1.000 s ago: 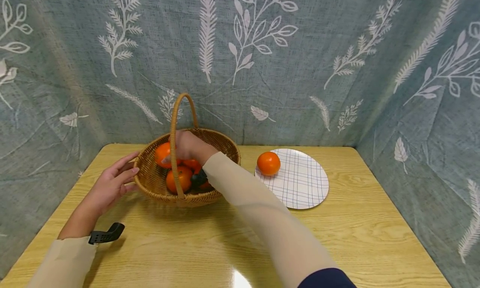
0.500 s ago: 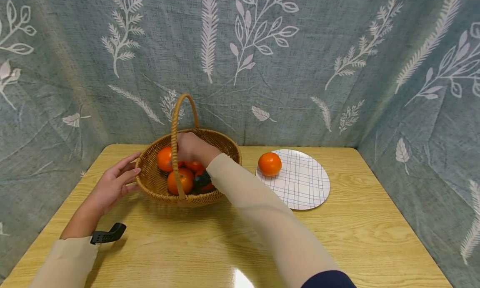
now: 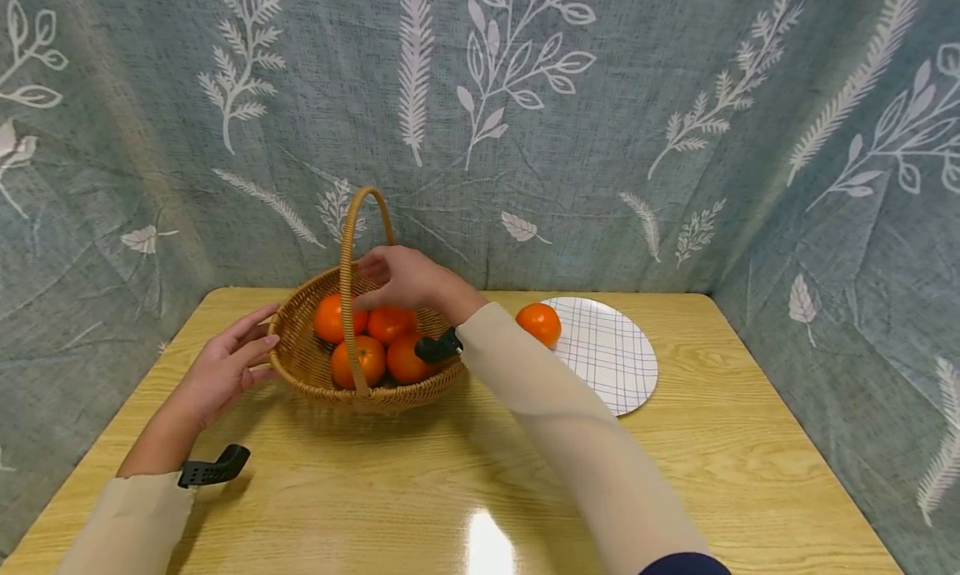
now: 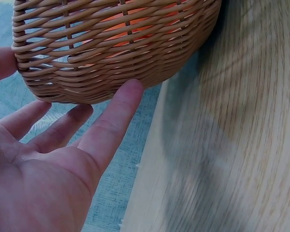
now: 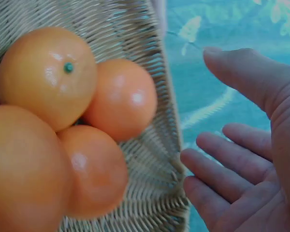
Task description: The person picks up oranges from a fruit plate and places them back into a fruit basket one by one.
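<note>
The wicker basket (image 3: 303, 367) with a tall handle (image 3: 347, 258) stands at the table's left, in the head view. Several oranges (image 3: 360, 362) lie together inside it. With straight, spread fingers, my left hand (image 3: 221, 371) touches the basket's left rim; in the left wrist view fingertips rest on the woven side (image 4: 111, 53). My right hand (image 3: 412, 279) is over the back of the basket, fingers apart and holding nothing. Seen from the right wrist, the right palm (image 5: 251, 198) is beside the rim, apart from the oranges (image 5: 94, 169).
To the right of the basket lies a white checked plate (image 3: 607, 350), with one orange (image 3: 538, 321) at its left edge, partly covered by the right sleeve. A patterned cloth (image 3: 480, 142) hangs behind and beside the wooden table (image 3: 360, 492).
My right hand has risen from among the oranges and shifted right, its fingers spreading and uncovering more fruit. My left hand stays at the rim.
</note>
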Motion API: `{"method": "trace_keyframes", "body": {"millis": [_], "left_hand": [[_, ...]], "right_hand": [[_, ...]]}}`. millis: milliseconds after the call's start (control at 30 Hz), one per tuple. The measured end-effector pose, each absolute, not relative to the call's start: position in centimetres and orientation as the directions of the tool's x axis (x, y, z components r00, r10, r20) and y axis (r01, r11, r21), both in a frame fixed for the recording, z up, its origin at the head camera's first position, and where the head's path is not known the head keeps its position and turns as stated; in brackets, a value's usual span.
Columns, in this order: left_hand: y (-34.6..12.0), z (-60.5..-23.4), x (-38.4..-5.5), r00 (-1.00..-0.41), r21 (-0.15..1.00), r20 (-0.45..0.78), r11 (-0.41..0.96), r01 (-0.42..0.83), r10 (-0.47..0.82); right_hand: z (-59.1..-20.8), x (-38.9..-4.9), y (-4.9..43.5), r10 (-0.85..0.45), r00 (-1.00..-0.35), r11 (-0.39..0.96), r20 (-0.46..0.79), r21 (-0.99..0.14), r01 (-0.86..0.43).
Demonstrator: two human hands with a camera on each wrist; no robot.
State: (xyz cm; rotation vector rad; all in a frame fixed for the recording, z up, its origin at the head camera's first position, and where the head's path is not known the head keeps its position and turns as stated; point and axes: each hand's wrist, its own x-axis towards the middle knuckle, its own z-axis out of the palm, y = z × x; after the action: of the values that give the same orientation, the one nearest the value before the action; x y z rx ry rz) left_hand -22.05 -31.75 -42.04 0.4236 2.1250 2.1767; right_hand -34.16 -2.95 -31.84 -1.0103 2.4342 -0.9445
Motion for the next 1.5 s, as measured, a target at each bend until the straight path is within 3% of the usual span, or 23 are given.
{"method": "trace_keyframes", "body": {"millis": [400,800,1133,1500], "left_hand": [[-31.8,-42.1,-22.1,-0.961,0.990,0.131,-0.078,0.115,0.244],[-31.9,-42.4,-22.0,-0.954,0.985,0.160,-0.101,0.138,0.252],[-31.7,-42.4,-22.1,-0.953,0.984,0.167,-0.100,0.146,0.252],[-31.6,-42.5,-22.1,-0.951,0.982,0.179,-0.112,0.155,0.251]], "right_hand": [[-32.3,-33.5,3.5,-0.661,-0.741,0.375,0.117,-0.804,-0.461],[-34.6,-33.0,9.8,-0.484,-0.837,0.218,0.255,-0.891,-0.397],[-37.5,-32.3,14.1,-0.291,-0.912,0.178,0.290,-0.920,-0.349],[-41.8,-32.2,17.1,-0.128,-0.948,0.170,0.292,-0.935,-0.311]]}}
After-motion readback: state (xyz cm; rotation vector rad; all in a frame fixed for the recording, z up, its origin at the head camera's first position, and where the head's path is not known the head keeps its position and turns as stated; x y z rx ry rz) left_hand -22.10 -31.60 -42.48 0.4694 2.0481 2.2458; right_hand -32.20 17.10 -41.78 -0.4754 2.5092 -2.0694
